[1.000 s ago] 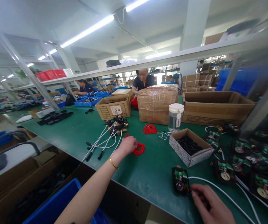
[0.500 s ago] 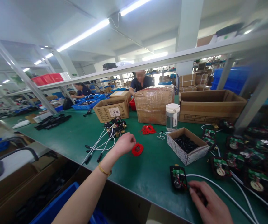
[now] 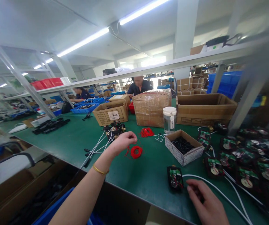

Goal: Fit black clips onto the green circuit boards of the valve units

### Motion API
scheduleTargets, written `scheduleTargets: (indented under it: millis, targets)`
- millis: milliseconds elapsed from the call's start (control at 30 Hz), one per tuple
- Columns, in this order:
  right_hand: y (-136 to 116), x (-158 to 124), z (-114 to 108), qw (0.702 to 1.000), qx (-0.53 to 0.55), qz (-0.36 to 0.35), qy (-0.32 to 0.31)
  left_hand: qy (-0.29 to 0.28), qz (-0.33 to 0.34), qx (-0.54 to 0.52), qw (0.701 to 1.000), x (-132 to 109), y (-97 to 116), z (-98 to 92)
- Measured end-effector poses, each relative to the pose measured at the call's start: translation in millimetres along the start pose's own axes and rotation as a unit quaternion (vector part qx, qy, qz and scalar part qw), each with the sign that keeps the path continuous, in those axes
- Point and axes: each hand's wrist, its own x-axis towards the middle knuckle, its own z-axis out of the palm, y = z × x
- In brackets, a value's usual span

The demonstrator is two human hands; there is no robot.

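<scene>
My left hand (image 3: 123,142) is closed in a pinch above a small coil of red wire (image 3: 136,152) on the green bench. Thin red strands trail near its fingertips, apparently a wire held between them. Loosely curled, with thumb and forefinger slightly apart, my right hand (image 3: 206,200) rests low beside a black housing (image 3: 175,178) with a green circuit board inside. Nothing shows in its fingers. From that housing a white cable (image 3: 202,177) runs right, passing just above the right hand. A second bundle of red wires (image 3: 146,132) lies farther back.
An open box of small black parts (image 3: 183,147) stands right of centre, with a lidded jar (image 3: 169,120) behind it. Several circuit-board housings (image 3: 246,181) crowd the right side. Cardboard boxes (image 3: 151,107) line the back below a shelf. Assemblies with white cables (image 3: 99,143) lie left. Co-workers sit beyond.
My left hand has lifted slightly off the red coil, and loose red strands now show by its fingers. My right hand has drawn slightly away from the housing. The view has shifted a little.
</scene>
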Motion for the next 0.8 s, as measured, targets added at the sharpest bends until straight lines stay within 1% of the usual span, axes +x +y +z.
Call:
scheduleTargets:
  millis: [67, 133, 200, 300, 400, 467, 533, 600, 667, 733, 800]
  targets:
    - [-3.9, 0.7, -1.1, 1.0, 0.001, -0.004, 0.01, -0.01, 0.001, -0.022, 1.0, -7.8, 9.5, 2.8]
    - [-13.5, 3.3, -2.7, 1.0, 0.005, -0.016, 0.02, -0.022, 0.004, -0.037, 0.999, -15.2, 21.0, 5.7]
    - [-28.5, 9.3, -4.0, 0.999, 0.014, -0.028, 0.018, -0.04, 0.007, -0.06, 0.997, -21.8, 33.5, 8.7]
    - [-55.5, 28.4, -3.3, 0.998, 0.037, -0.042, -0.013, -0.069, 0.009, -0.113, 0.991, -28.6, 50.1, 13.8]
    - [-77.9, 59.4, 3.1, 0.994, 0.047, -0.039, -0.086, -0.083, 0.017, -0.145, 0.986, -31.6, 60.7, 19.0]
    - [-87.0, 82.6, 11.4, 0.986, 0.048, -0.014, -0.157, -0.091, 0.03, -0.159, 0.983, -32.4, 65.3, 21.7]
    - [-91.0, 104.0, 22.9, 0.968, 0.073, 0.016, -0.24, -0.094, 0.04, -0.182, 0.978, -32.7, 69.5, 23.4]
    - [-90.6, 121.2, 36.7, 0.946, 0.108, 0.041, -0.302, -0.091, 0.047, -0.207, 0.973, -32.2, 73.5, 24.5]
    - [-87.4, 133.2, 50.3, 0.934, 0.128, 0.057, -0.328, -0.076, 0.052, -0.235, 0.968, -30.1, 76.3, 25.3]
    - [-83.2, 139.9, 60.7, 0.932, 0.135, 0.061, -0.331, -0.054, 0.05, -0.265, 0.961, -26.3, 76.6, 25.7]
    - [-79.6, 142.4, 65.9, 0.929, 0.15, 0.065, -0.331, -0.027, 0.036, -0.305, 0.951, -21.6, 73.9, 25.4]
